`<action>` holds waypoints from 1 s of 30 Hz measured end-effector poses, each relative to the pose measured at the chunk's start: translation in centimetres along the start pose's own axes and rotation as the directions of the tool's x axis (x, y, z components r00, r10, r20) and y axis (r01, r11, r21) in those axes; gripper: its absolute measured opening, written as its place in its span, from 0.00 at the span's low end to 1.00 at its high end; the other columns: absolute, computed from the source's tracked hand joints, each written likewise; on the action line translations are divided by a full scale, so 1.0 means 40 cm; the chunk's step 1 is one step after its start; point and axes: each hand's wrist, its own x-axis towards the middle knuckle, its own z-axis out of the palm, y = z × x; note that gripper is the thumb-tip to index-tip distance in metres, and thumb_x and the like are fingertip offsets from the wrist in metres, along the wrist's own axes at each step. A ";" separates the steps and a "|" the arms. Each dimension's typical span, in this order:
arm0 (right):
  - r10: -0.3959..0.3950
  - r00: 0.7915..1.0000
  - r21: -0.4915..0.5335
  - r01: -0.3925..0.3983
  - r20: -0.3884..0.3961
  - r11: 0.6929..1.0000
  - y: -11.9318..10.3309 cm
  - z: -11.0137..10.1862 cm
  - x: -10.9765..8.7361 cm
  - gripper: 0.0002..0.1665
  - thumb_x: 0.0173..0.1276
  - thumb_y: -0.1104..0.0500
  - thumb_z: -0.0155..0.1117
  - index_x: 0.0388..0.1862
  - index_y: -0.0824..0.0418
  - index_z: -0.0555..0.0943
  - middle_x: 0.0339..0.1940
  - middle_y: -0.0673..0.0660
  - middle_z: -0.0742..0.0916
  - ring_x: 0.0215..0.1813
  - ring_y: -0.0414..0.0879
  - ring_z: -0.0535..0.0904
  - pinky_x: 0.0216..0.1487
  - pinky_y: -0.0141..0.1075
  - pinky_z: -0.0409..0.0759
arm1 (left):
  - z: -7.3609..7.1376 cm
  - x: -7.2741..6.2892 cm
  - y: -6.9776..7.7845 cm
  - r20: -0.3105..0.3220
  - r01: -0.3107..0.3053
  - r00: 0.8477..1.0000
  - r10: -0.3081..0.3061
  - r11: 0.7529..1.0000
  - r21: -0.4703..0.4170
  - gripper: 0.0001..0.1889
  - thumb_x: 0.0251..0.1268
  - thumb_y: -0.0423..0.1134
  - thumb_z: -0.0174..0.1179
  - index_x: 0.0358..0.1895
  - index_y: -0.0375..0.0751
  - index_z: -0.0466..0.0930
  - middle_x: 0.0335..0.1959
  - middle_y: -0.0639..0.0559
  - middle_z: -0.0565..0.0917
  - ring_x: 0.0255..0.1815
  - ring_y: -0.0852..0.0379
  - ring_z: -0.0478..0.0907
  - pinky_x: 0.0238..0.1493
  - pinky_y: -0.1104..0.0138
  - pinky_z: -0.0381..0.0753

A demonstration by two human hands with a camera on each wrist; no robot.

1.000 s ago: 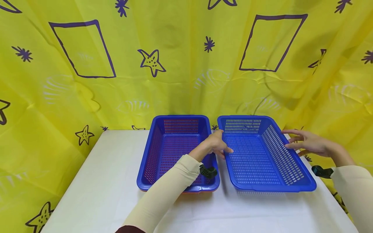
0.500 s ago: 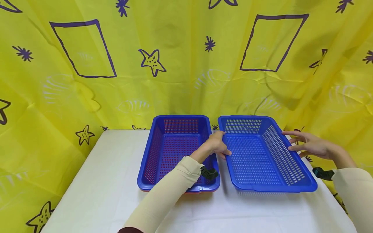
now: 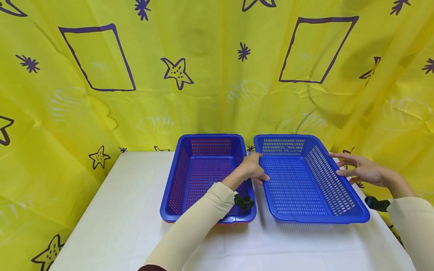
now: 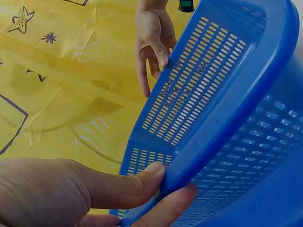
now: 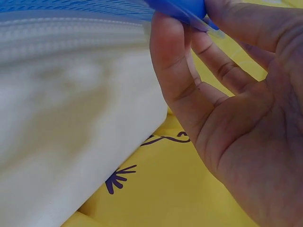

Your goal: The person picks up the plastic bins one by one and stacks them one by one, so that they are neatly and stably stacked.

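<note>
A blue perforated plastic basket [image 3: 298, 184] is at the right of the table, and both hands are on its rim. My left hand [image 3: 251, 168] pinches the left rim; in the left wrist view the thumb [image 4: 137, 187] presses one side of it and a finger [image 4: 173, 203] the other. On the opposite side my right hand [image 3: 362, 171] holds the right rim between thumb and fingers. The right wrist view shows the rim [image 5: 180, 8] between the thumb and a bent finger [image 5: 171, 56]. Nothing lies inside this basket.
Left of it stands a darker blue basket [image 3: 168, 188] nested in a red one, whose edge shows below the rim. My left forearm [image 3: 196, 222] crosses over this stack. Behind the white table [image 3: 112, 226] hangs a yellow patterned curtain [image 3: 210, 105].
Both hands have shifted very slightly on the rim of the blue basket, the left thumb a little lower. The baskets stay almost in place.
</note>
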 end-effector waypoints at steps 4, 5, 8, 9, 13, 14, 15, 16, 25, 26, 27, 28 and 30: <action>-0.003 1.000 -0.001 0.003 -0.001 1.000 0.003 0.001 -0.001 0.41 0.80 0.61 0.57 0.86 0.48 0.53 0.69 0.76 0.64 0.52 0.50 0.81 0.47 0.48 0.88 | 0.000 -0.001 0.000 -0.001 -0.001 1.000 0.001 1.000 0.005 0.50 0.50 0.21 0.77 0.78 0.40 0.63 0.73 0.27 0.66 0.27 0.42 0.89 0.33 0.61 0.89; -0.002 1.000 -0.002 0.002 -0.002 1.000 0.004 0.001 -0.001 0.41 0.80 0.61 0.57 0.86 0.48 0.53 0.69 0.75 0.64 0.52 0.50 0.81 0.47 0.48 0.88 | 0.000 -0.001 0.000 -0.002 -0.001 1.000 0.001 1.000 0.010 0.50 0.50 0.22 0.77 0.78 0.40 0.63 0.73 0.27 0.66 0.27 0.43 0.89 0.33 0.61 0.89; -0.004 1.000 -0.002 0.004 -0.011 1.000 0.006 0.003 -0.001 0.41 0.80 0.61 0.57 0.86 0.48 0.53 0.69 0.75 0.64 0.51 0.49 0.81 0.47 0.48 0.88 | 0.000 -0.001 0.001 -0.004 0.001 1.000 -0.001 1.000 0.019 0.50 0.50 0.22 0.77 0.78 0.41 0.63 0.73 0.28 0.66 0.26 0.43 0.89 0.30 0.63 0.89; -0.007 1.000 -0.004 0.007 -0.015 1.000 0.007 0.003 0.000 0.41 0.80 0.61 0.57 0.86 0.48 0.53 0.69 0.75 0.64 0.51 0.49 0.81 0.47 0.47 0.88 | 0.001 -0.001 0.001 -0.003 0.002 1.000 -0.002 1.000 0.023 0.49 0.50 0.23 0.77 0.78 0.41 0.63 0.74 0.28 0.66 0.26 0.44 0.89 0.30 0.64 0.89; -0.025 0.999 -0.008 0.024 -0.033 1.000 0.011 0.004 0.000 0.40 0.80 0.62 0.57 0.85 0.48 0.55 0.66 0.72 0.67 0.50 0.50 0.82 0.46 0.48 0.88 | 0.001 0.000 0.002 -0.009 0.009 1.000 -0.009 0.999 0.040 0.50 0.51 0.24 0.78 0.79 0.43 0.63 0.74 0.29 0.66 0.25 0.45 0.88 0.30 0.64 0.89; -0.030 0.999 -0.010 0.029 -0.038 1.000 0.011 0.004 0.000 0.40 0.80 0.63 0.57 0.85 0.48 0.56 0.64 0.70 0.69 0.49 0.50 0.83 0.46 0.48 0.88 | 0.001 0.000 0.002 -0.010 0.011 1.000 -0.011 0.999 0.040 0.50 0.51 0.24 0.78 0.79 0.43 0.63 0.74 0.29 0.66 0.24 0.45 0.88 0.31 0.64 0.89; -0.035 0.999 -0.012 0.035 -0.040 0.999 0.012 0.004 0.000 0.40 0.80 0.63 0.57 0.85 0.48 0.57 0.63 0.68 0.70 0.49 0.50 0.83 0.46 0.48 0.88 | 0.000 0.000 0.002 -0.011 0.012 1.000 -0.012 0.999 0.037 0.50 0.51 0.24 0.78 0.79 0.43 0.63 0.74 0.29 0.66 0.24 0.45 0.88 0.31 0.63 0.89; -0.039 0.998 -0.012 0.039 -0.041 0.999 0.014 0.004 0.000 0.39 0.80 0.63 0.57 0.84 0.47 0.58 0.61 0.66 0.71 0.49 0.50 0.83 0.45 0.48 0.88 | 0.000 0.000 0.002 -0.014 0.014 1.000 -0.014 0.999 0.036 0.50 0.50 0.24 0.78 0.79 0.44 0.63 0.74 0.29 0.66 0.24 0.45 0.88 0.31 0.64 0.89; -0.064 0.997 -0.016 0.064 -0.035 0.998 0.000 -0.014 -0.012 0.36 0.80 0.64 0.56 0.82 0.51 0.61 0.58 0.54 0.76 0.49 0.49 0.84 0.48 0.45 0.88 | -0.008 -0.007 0.002 0.008 0.013 1.000 -0.012 0.997 -0.076 0.49 0.51 0.20 0.75 0.79 0.43 0.63 0.75 0.26 0.63 0.28 0.42 0.89 0.35 0.59 0.90; -0.069 0.997 -0.016 0.069 -0.035 0.997 -0.003 -0.017 -0.015 0.35 0.80 0.64 0.56 0.82 0.51 0.61 0.57 0.53 0.76 0.49 0.49 0.85 0.48 0.45 0.88 | -0.010 -0.009 0.001 0.013 0.004 1.000 -0.003 0.997 -0.083 0.49 0.52 0.20 0.75 0.79 0.43 0.63 0.74 0.25 0.64 0.28 0.41 0.89 0.37 0.57 0.90; -0.080 0.996 -0.015 0.079 -0.032 0.997 -0.006 -0.018 -0.017 0.35 0.80 0.65 0.55 0.82 0.53 0.60 0.57 0.53 0.76 0.49 0.50 0.85 0.48 0.45 0.88 | -0.012 -0.010 0.001 0.016 -0.003 1.000 0.004 0.996 -0.085 0.49 0.52 0.20 0.75 0.79 0.43 0.63 0.73 0.24 0.65 0.28 0.41 0.89 0.38 0.56 0.90; -0.085 0.996 -0.019 0.085 -0.035 0.996 -0.009 -0.019 -0.020 0.35 0.80 0.65 0.55 0.82 0.54 0.60 0.57 0.53 0.76 0.49 0.51 0.85 0.48 0.45 0.88 | -0.015 -0.011 0.000 0.019 -0.011 1.000 0.013 0.996 -0.093 0.49 0.52 0.20 0.75 0.79 0.43 0.62 0.72 0.23 0.66 0.29 0.41 0.89 0.40 0.56 0.89; -0.092 0.995 -0.031 0.091 -0.045 0.995 -0.014 -0.019 -0.026 0.34 0.80 0.65 0.54 0.82 0.55 0.60 0.57 0.53 0.76 0.49 0.51 0.85 0.48 0.44 0.88 | -0.022 -0.013 0.000 0.027 -0.025 0.999 0.028 0.994 -0.109 0.49 0.52 0.20 0.75 0.79 0.43 0.62 0.71 0.23 0.66 0.30 0.41 0.89 0.41 0.55 0.89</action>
